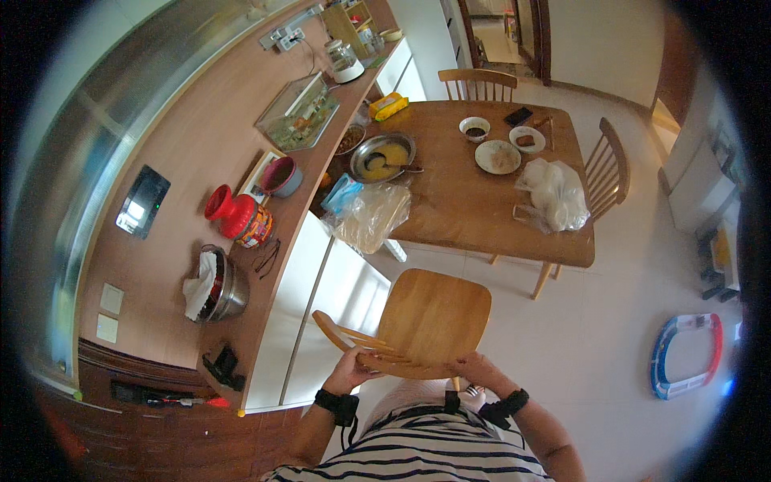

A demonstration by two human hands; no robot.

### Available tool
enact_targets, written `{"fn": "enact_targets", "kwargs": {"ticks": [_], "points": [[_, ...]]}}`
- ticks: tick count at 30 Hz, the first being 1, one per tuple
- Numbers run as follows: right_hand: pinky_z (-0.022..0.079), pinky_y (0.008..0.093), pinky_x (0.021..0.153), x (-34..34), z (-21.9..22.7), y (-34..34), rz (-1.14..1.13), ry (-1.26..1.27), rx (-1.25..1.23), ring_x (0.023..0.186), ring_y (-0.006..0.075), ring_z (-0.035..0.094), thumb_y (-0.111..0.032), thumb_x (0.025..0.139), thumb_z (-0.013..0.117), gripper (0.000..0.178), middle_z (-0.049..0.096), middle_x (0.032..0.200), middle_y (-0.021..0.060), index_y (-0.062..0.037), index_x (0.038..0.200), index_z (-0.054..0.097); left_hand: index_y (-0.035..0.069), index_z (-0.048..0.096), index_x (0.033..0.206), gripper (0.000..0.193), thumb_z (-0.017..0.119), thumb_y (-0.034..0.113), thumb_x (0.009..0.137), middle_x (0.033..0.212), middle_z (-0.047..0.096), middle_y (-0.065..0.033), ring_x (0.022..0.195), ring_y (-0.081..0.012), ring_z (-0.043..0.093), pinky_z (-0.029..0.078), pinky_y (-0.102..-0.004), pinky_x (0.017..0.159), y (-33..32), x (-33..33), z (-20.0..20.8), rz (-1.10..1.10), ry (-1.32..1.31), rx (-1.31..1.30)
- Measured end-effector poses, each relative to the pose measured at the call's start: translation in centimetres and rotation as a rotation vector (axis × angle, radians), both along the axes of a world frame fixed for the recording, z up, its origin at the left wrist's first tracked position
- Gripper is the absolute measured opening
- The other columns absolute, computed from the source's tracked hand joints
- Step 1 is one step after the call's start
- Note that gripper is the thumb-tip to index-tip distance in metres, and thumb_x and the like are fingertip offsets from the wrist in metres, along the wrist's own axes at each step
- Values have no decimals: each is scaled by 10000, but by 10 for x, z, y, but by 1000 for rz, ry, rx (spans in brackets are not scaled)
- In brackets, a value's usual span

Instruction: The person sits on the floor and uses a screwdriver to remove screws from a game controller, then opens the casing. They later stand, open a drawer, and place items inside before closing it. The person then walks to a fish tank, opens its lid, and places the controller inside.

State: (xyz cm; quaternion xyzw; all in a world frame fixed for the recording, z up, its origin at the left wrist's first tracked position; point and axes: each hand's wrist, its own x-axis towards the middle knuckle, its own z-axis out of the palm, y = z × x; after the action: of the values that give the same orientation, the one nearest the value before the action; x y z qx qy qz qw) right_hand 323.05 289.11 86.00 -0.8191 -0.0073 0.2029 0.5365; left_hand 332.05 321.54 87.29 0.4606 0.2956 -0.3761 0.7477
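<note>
A light wooden chair [440, 313] stands right in front of me, its seat seen from above and its spindled back on the near left side. My left hand [352, 371] is closed around the curved wood of the back, some fingers hidden beneath it. At the chair's near right corner, my right hand [479, 369] grips the wood, its fingertips partly out of sight. Both wrists wear black straps. Beyond the chair is a wooden dining table [458, 205], with a gap of floor between them.
On the table are a steel bowl of yellow liquid [393, 151], small bowls, a plate [497, 157] and plastic bags [554, 197]. A counter at left holds a red jar [241, 217], a pot [231, 293] and a glass tank [299, 112]. Another chair [608, 170] stands right; a toy track [687, 356] lies on the floor.
</note>
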Motion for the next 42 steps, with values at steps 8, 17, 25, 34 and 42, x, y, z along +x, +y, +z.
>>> {"fn": "enact_targets", "kwargs": {"ticks": [8,17,25,34,42], "points": [[503,404,637,120,-21,-48,-256,-25,-150,662,288,633,-358,888,562,385,648,747,199,10,883,676,17,503,1203,400,584,216,866,1206,554,-143,1186,-363,529,416,-603,1019,-54,124,-19,-91,-117,-146],[468,291,579,220,-54,-85,-481,42,-56,620,139,578,-234,835,572,259,629,656,72,-19,830,716,74,543,1154,336,630,182,847,1149,576,-106,1142,-320,547,433,-570,1009,-92,252,-58,-94,6,-297],[495,314,620,214,-68,-85,-510,191,-8,693,153,617,-204,816,624,213,668,745,97,-11,889,675,126,480,1207,366,635,136,875,1207,539,-99,1158,-282,529,475,-530,973,-88,272,-54,-264,-6,-303],[512,327,636,199,-78,-66,-359,285,-54,707,178,627,-191,840,641,209,661,765,106,-10,943,630,50,275,1425,775,657,218,772,1274,481,-123,1214,-283,440,361,-597,951,42,366,-59,-229,-472,300],[527,368,708,188,-83,-56,-391,410,-55,808,242,651,-262,853,656,295,677,863,163,-22,1015,600,0,655,1020,325,668,212,774,935,692,-172,892,-322,665,525,-382,746,20,488,-156,-562,-912,1360]]}}
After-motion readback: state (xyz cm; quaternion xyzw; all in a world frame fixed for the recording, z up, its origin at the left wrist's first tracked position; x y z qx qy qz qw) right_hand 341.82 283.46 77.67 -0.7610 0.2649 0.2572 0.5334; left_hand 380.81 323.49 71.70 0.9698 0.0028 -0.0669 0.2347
